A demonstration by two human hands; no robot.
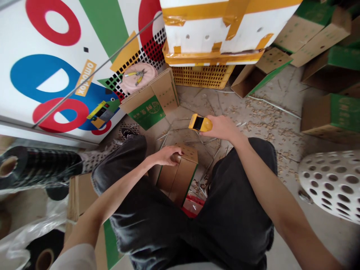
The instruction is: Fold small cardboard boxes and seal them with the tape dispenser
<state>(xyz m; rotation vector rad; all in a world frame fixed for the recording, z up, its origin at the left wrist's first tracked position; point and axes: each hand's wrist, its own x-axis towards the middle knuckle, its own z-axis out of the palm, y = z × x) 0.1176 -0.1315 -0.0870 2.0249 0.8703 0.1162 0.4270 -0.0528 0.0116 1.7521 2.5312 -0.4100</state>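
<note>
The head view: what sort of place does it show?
Probably a storeroom or packing area: several cardboard boxes, a taped white box above a yellow crate, and a large black roll are in view.

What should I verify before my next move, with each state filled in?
1. Yellow tool in the right hand: ok, gripped at one end.
2. Left hand at the box: ok, fingers curled at its upper end.
3. Firm left-hand grip: cannot tell from this view.
4. Tool apart from the box: ok, a gap shows between them.
5. Floor free of scraps: not ok, bits lie scattered on the right.
6. Pliers off the floor: ok, resting on the pink stool.
</note>
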